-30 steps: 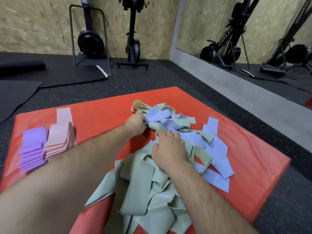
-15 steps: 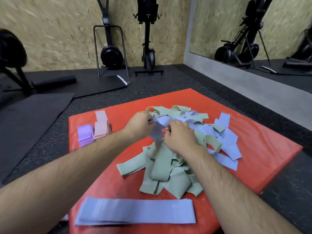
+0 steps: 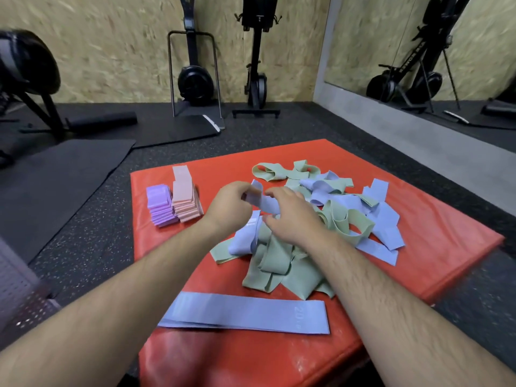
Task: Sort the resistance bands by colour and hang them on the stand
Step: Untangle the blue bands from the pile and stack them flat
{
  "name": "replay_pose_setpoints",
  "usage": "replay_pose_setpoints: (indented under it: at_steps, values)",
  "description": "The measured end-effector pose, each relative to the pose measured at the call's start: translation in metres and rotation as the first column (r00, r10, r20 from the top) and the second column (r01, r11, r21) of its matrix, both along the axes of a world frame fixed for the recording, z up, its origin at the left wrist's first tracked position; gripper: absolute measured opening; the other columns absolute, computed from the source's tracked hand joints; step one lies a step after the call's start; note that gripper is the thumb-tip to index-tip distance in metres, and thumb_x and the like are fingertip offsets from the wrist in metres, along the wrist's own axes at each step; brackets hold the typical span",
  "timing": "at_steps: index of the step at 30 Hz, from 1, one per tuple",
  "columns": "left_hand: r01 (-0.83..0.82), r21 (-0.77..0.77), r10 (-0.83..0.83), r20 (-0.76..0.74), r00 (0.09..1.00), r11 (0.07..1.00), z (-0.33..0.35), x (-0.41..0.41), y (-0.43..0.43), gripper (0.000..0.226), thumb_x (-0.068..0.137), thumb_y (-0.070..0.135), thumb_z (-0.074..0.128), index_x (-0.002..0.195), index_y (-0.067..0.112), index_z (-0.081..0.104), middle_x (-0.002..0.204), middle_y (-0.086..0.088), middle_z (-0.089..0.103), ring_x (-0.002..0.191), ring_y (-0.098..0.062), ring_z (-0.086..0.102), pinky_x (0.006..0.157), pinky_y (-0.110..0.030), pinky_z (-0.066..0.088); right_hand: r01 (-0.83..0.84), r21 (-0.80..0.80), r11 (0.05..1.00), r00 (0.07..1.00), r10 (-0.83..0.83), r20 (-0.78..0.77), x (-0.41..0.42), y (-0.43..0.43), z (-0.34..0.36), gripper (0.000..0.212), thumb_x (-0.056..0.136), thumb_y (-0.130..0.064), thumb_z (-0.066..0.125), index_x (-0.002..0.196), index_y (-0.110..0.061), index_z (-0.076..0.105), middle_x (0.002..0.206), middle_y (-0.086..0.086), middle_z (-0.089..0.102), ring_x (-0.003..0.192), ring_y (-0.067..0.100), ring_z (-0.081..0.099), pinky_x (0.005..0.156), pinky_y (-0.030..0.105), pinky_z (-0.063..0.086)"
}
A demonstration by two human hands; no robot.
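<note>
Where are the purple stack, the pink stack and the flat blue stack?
purple stack (image 3: 159, 196), head view, top band.
pink stack (image 3: 183, 192), head view, top band.
flat blue stack (image 3: 245, 312), head view, top band's middle.

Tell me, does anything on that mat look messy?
Yes: the tangled heap of green and blue bands on the mat, beside a neat purple stack, pink stack and flat blue stack. Left hand and right hand grip one blue band.

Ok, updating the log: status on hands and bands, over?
Left hand and right hand both pinch one blue band. Its tail drapes onto the tangled pile. Flat blue stack lies nearer.
</note>
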State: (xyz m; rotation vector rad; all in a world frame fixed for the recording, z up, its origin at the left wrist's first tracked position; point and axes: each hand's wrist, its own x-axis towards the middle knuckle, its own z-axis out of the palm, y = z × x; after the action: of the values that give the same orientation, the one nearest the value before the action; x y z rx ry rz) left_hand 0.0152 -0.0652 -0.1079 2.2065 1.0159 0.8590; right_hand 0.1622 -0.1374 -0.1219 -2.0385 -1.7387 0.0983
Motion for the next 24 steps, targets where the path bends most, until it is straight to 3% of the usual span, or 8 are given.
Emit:
replay_pose_setpoints:
  at_steps: [3, 6, 8, 10, 13, 18, 22, 24]
  values:
    - [0.082, -0.079, -0.073, 0.116, 0.991, 0.994, 0.009, -0.007, -0.004, 0.064, 0.069, -0.018, 0.036, 0.104, 0.019, 0.074, 0.094, 0.005, 0.076, 0.090, -0.006, 0.070, 0.079, -0.036, 0.058, -0.016, 0.119, 0.993, 0.994, 0.029, -0.107, -0.006, 0.008, -0.003, 0.042, 0.089, -0.033, 0.066, 0.129, -0.026, 0.054, 0.127, -0.005, 0.058, 0.120, 0.021, 0.049, 0.099, 0.043, 0.043]
    - [0.029, 0.039, -0.032, 0.080, 0.996, 0.999, 0.016, -0.013, -0.007, 0.028, 0.085, -0.002, 0.065, 0.106, 0.015, 0.073, 0.083, 0.013, 0.067, 0.073, 0.013, 0.060, 0.068, -0.005, 0.043, -0.023, 0.208, 0.978, 0.936, 0.094, -0.340, -0.010, 0.011, 0.000, 0.011, 0.095, -0.026, 0.057, 0.104, -0.031, 0.060, 0.098, -0.012, 0.069, 0.105, 0.007, 0.061, 0.093, 0.036, 0.048]
    - [-0.007, 0.142, 0.002, 0.036, 0.999, 0.990, 0.018, -0.019, -0.006, 0.018, 0.087, 0.022, 0.075, 0.104, 0.018, 0.073, 0.080, 0.012, 0.054, 0.073, 0.005, 0.052, 0.065, -0.008, 0.036, -0.036, 0.208, 0.978, 0.898, 0.123, -0.422, -0.015, 0.010, 0.004, 0.012, 0.097, -0.020, 0.051, 0.095, -0.030, 0.059, 0.087, -0.015, 0.068, 0.091, -0.001, 0.062, 0.084, 0.028, 0.048]
    - [-0.034, 0.209, 0.037, -0.009, 0.999, 0.977, 0.016, -0.025, -0.002, 0.018, 0.087, 0.037, 0.074, 0.098, 0.022, 0.073, 0.085, 0.004, 0.045, 0.077, -0.004, 0.044, 0.066, -0.014, 0.033, -0.057, 0.223, 0.973, 0.879, 0.155, -0.451, -0.019, 0.009, 0.007, 0.016, 0.097, -0.017, 0.048, 0.093, -0.027, 0.060, 0.087, -0.013, 0.068, 0.087, 0.004, 0.062, 0.081, 0.030, 0.049]
    - [-0.084, 0.288, 0.084, 0.012, 0.996, 0.954, 0.017, -0.032, 0.003, 0.019, 0.087, 0.039, 0.072, 0.087, 0.020, 0.070, 0.092, 0.000, 0.043, 0.087, -0.017, 0.044, 0.076, -0.028, 0.036, -0.065, 0.240, 0.969, 0.846, 0.181, -0.501, -0.022, 0.011, 0.009, 0.015, 0.098, -0.018, 0.047, 0.094, -0.024, 0.060, 0.084, -0.010, 0.066, 0.079, 0.006, 0.059, 0.081, 0.035, 0.048]
    - [-0.060, 0.056, 0.052, 0.129, 0.990, 0.997, 0.028, -0.043, 0.002, 0.023, 0.093, 0.027, 0.066, 0.081, 0.008, 0.063, 0.076, -0.011, 0.064, 0.067, -0.013, 0.051, 0.060, -0.028, 0.038, -0.155, 0.260, 0.953, 0.823, 0.271, -0.500, -0.026, 0.007, 0.016, 0.012, 0.099, -0.032, 0.058, 0.098, -0.019, 0.061, 0.084, -0.008, 0.061, 0.073, 0.006, 0.053, 0.072, 0.029, 0.045]
    - [-0.086, -0.022, 0.089, 0.201, 0.975, 0.996, 0.033, -0.056, 0.002, 0.021, 0.093, 0.026, 0.066, 0.079, 0.011, 0.065, 0.066, 0.001, 0.058, 0.062, -0.012, 0.052, 0.061, -0.033, 0.045, -0.210, 0.193, 0.958, 0.821, 0.280, -0.498, -0.022, 0.002, 0.021, 0.012, 0.095, -0.030, 0.065, 0.096, -0.019, 0.062, 0.084, 0.002, 0.065, 0.069, 0.010, 0.055, 0.068, 0.036, 0.049]
    - [-0.100, -0.055, 0.110, 0.224, 0.968, 0.993, 0.034, -0.062, 0.005, 0.020, 0.094, 0.025, 0.065, 0.081, 0.011, 0.066, 0.066, 0.002, 0.057, 0.062, -0.012, 0.054, 0.063, -0.035, 0.046, -0.208, 0.161, 0.965, 0.851, 0.260, -0.456, -0.018, -0.002, 0.024, 0.013, 0.093, -0.031, 0.068, 0.092, -0.019, 0.061, 0.079, -0.001, 0.063, 0.065, 0.008, 0.054, 0.064, 0.031, 0.047]
